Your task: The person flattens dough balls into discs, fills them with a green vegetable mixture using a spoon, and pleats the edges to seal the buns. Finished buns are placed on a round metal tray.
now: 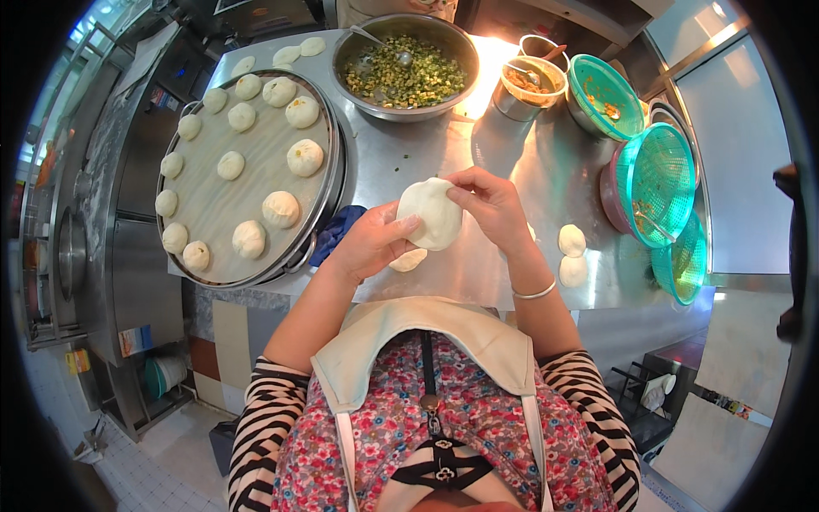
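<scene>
A flat, round dough wrapper (434,216) is held up over the steel table (377,168) between both hands. My left hand (377,238) grips its lower left side, the thumb lying on the face of the dough. At the top right edge, my right hand (484,200) pinches the rim between thumb and fingers. Beneath the hands lies another dough round (408,260), partly covered by my left hand. Two more dough rounds (572,240) rest on the table to the right of my right wrist.
A round steamer tray (256,192) with several filled buns stands at left, a blue cloth (338,233) beside it. Behind my hands is a steel bowl (342,77) of chopped green filling with a spoon. Filling containers (512,105) and green plastic baskets (672,185) line the right. A person (397,8) stands opposite.
</scene>
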`<action>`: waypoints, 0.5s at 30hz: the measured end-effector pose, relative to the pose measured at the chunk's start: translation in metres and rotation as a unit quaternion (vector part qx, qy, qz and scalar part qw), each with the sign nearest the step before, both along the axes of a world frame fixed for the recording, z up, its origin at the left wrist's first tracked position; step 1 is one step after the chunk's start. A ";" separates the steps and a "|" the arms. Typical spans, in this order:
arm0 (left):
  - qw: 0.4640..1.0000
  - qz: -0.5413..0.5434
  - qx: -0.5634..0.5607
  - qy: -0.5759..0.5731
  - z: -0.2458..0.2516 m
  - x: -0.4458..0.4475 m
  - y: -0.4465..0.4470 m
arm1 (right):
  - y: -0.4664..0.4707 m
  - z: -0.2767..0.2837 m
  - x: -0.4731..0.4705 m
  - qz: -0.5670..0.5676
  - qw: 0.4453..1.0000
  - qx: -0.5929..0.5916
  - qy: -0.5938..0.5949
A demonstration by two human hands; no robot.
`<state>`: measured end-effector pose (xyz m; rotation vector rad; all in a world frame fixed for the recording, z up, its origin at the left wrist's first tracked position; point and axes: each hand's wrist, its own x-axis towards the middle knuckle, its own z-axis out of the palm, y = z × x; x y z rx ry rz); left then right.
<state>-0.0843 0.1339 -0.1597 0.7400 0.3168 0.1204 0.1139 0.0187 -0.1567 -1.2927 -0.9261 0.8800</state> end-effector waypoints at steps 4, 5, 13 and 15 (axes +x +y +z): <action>0.995 -0.006 0.071 0.066 0.001 0.006 -0.009 | 0.001 0.011 -0.001 0.035 0.997 -0.021 -0.059; 0.992 -0.003 0.097 0.077 0.003 0.008 -0.012 | -0.002 0.014 -0.003 0.036 0.994 -0.031 -0.099; 0.986 0.074 0.098 0.117 0.013 0.013 -0.028 | -0.010 -0.001 0.003 0.031 0.999 -0.022 -0.034; 0.982 0.071 0.118 0.127 0.011 0.015 -0.032 | -0.012 -0.004 0.006 0.043 0.996 -0.034 -0.072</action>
